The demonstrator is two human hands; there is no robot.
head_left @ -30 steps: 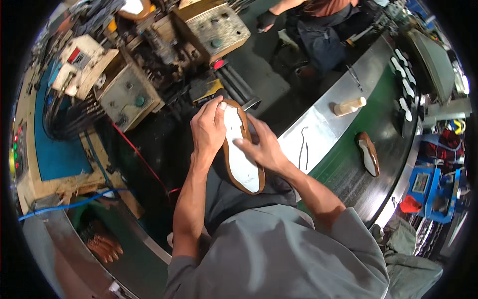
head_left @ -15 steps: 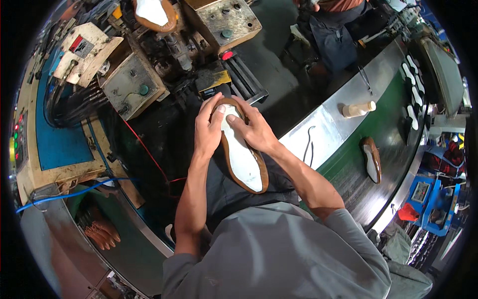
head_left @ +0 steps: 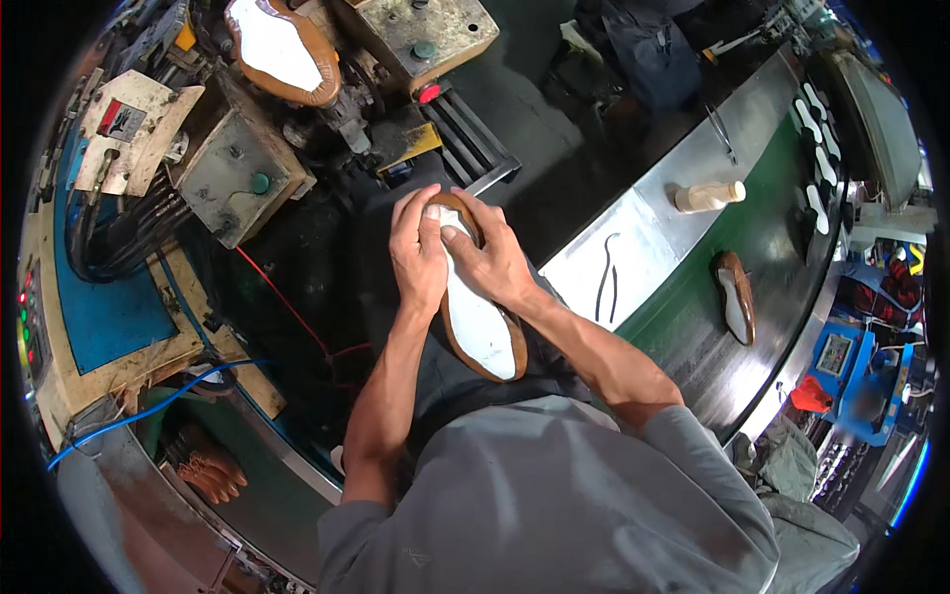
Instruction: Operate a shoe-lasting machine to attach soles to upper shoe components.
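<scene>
Shoe (head_left: 482,332) faces bottom-up, far end pinched by left hand (head_left: 418,255) and right hand (head_left: 495,259), seemingly being pressed, next needing even force.

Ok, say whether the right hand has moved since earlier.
Yes: the right hand has moved left, away from the metal ledge, toward the left hand.

Shoe (head_left: 482,332) over lap (head_left: 430,370); machine (head_left: 237,183) ahead left; conveyor (head_left: 693,366) right, second shoe (head_left: 734,299) on it.

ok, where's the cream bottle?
In the head view, right of centre, the cream bottle is on the metal ledge beside the green belt, above the loose brown shoe in the picture.
</scene>
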